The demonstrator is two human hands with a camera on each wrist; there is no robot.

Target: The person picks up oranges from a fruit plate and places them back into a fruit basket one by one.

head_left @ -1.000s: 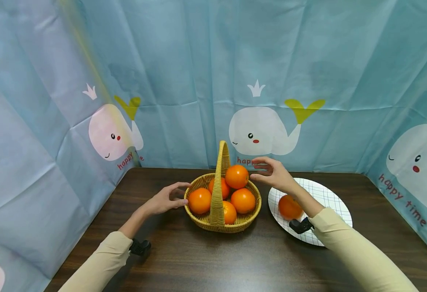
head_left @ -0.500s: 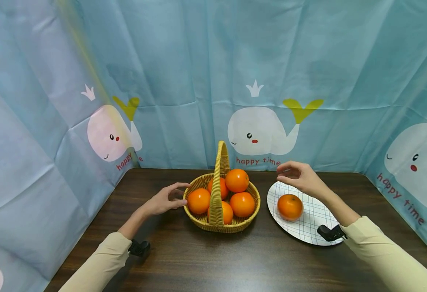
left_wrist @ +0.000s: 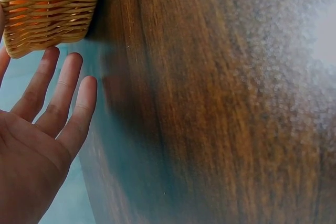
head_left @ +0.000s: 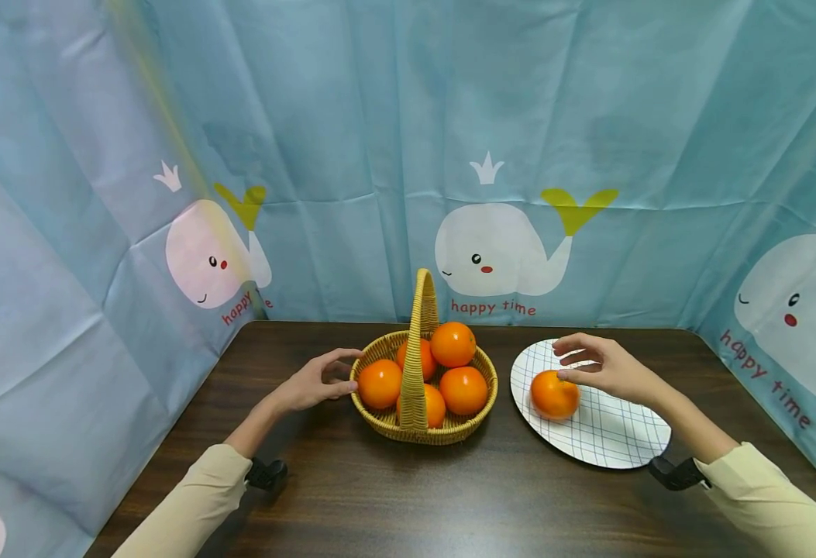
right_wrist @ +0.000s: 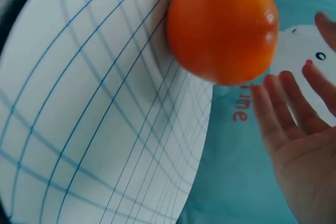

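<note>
A yellow wicker basket point(head_left: 442, 439) with a tall handle stands mid-table and holds several oranges point(head_left: 464, 390). At its left side is my left hand point(head_left: 313, 381), fingertips at the wicker wall. The left wrist view shows this hand's fingers point(left_wrist: 68, 85) stretched out loosely towards the basket point(left_wrist: 50, 17). On the right, a white plate point(head_left: 610, 434) with blue grid lines carries a single orange point(head_left: 554, 397). My right hand point(head_left: 610, 368) hovers over that plate, its thumb tip near the orange's top right. In the right wrist view its fingers point(right_wrist: 283, 103) are spread apart beside the orange point(right_wrist: 223, 30), holding nothing.
The dark wooden table point(head_left: 408, 504) reaches back to a light blue curtain point(head_left: 352, 155) printed with whales. More curtain hangs along the left and right sides. A dark strap with a small device point(head_left: 676, 473) sits on each wrist.
My right hand has moved from beside the basket's top orange rightwards, then down to the orange on the plate. That top orange has settled slightly lower in the basket. My left hand stays put.
</note>
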